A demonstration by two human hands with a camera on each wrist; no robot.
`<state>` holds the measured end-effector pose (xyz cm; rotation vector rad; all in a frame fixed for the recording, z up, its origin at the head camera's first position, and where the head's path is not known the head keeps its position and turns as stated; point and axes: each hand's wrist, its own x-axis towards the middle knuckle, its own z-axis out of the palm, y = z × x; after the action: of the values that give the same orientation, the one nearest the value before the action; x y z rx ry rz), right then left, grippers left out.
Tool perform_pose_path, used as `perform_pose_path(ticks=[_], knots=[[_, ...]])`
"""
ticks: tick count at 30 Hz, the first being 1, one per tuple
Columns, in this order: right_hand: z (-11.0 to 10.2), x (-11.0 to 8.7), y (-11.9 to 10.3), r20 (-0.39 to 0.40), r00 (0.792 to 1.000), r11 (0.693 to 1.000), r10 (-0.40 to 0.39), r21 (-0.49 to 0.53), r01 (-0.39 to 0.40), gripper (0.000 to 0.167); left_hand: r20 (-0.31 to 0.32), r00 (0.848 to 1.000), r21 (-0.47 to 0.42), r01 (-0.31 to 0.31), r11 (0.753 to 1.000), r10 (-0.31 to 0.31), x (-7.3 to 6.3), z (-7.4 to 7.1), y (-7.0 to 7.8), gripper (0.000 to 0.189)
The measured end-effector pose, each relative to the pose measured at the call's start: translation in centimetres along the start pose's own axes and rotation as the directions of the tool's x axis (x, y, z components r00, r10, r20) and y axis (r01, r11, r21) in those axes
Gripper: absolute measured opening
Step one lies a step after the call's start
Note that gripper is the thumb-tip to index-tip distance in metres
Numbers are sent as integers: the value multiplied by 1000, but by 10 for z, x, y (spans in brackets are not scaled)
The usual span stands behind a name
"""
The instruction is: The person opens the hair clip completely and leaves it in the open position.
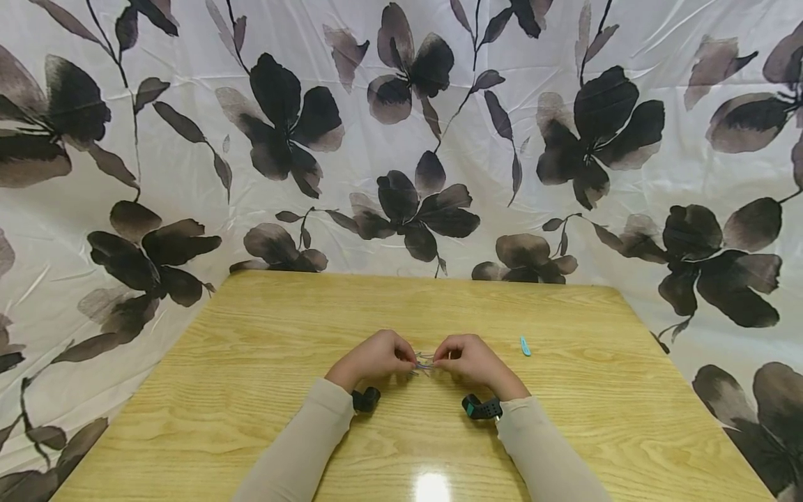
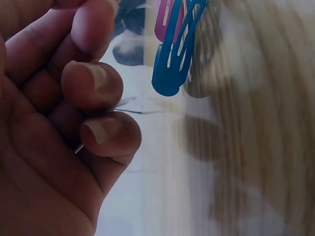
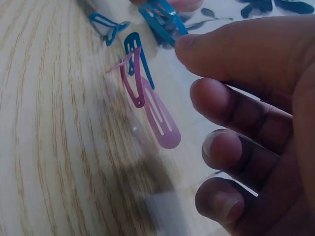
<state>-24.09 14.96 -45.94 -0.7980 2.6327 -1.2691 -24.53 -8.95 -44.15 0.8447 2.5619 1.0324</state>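
Both hands meet over the middle of the table, with several blue and pink snap hair clips between and below their fingertips. My left hand (image 1: 381, 354) pinches at the left side of the bunch. From the right, my right hand (image 1: 467, 357) pinches a blue hair clip (image 3: 165, 22) between thumb and finger. Below it, in the right wrist view, a pink hair clip (image 3: 166, 132) and other clips stand at different angles, overlapping one another. In the left wrist view a darker blue hair clip (image 2: 166, 81) points down beside the left fingers; the pinching fingertips are cut off there.
A single light-blue hair clip (image 1: 525, 346) lies apart on the wooden table (image 1: 251, 418), right of the right hand. Behind the table hangs a white cloth (image 1: 502, 160) with dark flowers. Each wrist wears a black strap with a camera.
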Motion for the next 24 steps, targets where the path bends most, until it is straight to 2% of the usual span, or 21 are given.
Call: perform_pose_path(ticks=[9, 15, 24], knots=[[1, -1, 2, 59, 998, 999, 22, -30, -20, 7, 32, 999, 34, 6, 999, -7, 1, 5, 3, 13], [3, -1, 2, 72, 997, 998, 33, -59, -29, 11, 42, 999, 36, 2, 999, -4, 1, 8, 3, 13], [5, -2, 0, 86, 995, 996, 43, -77, -37, 7, 45, 999, 97, -11, 995, 7, 3, 11, 2, 13]])
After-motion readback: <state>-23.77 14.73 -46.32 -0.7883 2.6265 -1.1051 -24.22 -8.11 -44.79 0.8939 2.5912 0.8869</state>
